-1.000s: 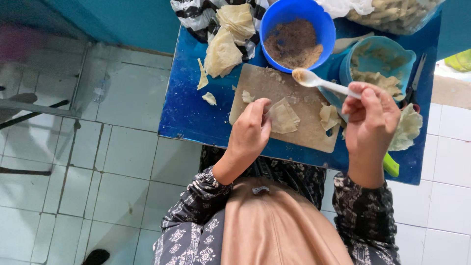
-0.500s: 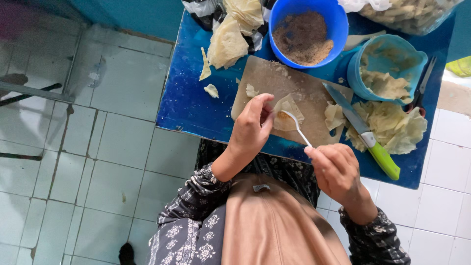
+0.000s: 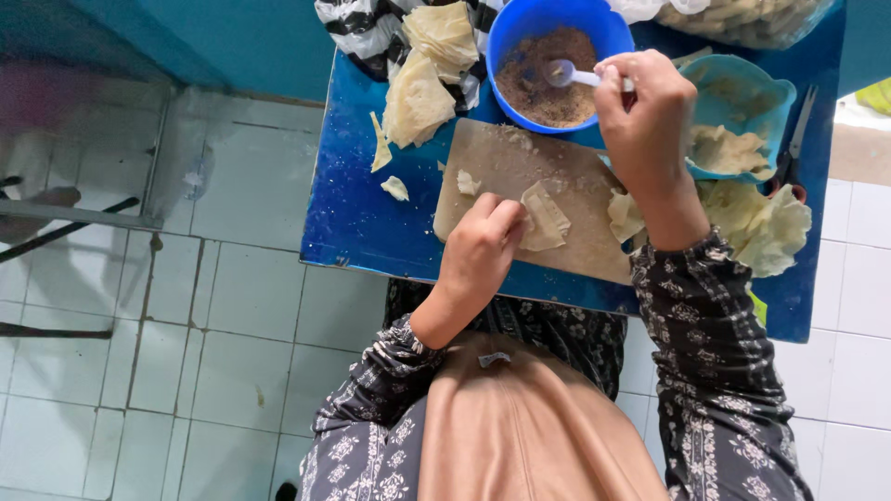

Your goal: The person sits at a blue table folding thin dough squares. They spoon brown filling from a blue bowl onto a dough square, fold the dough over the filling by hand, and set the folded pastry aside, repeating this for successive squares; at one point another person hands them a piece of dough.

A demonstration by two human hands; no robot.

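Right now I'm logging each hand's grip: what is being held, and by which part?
The right hand holds a white spoon by its handle, bowl end in the blue bowl. The left hand only presses the wrapper.

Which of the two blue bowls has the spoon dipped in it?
The round dark-blue bowl of brown filling; the right hand holds the spoon there. The paler bowl has none.

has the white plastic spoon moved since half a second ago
Yes. The white plastic spoon, held in the right hand, has gone from over the wooden cutting board away from the person into the round blue bowl of brown filling.
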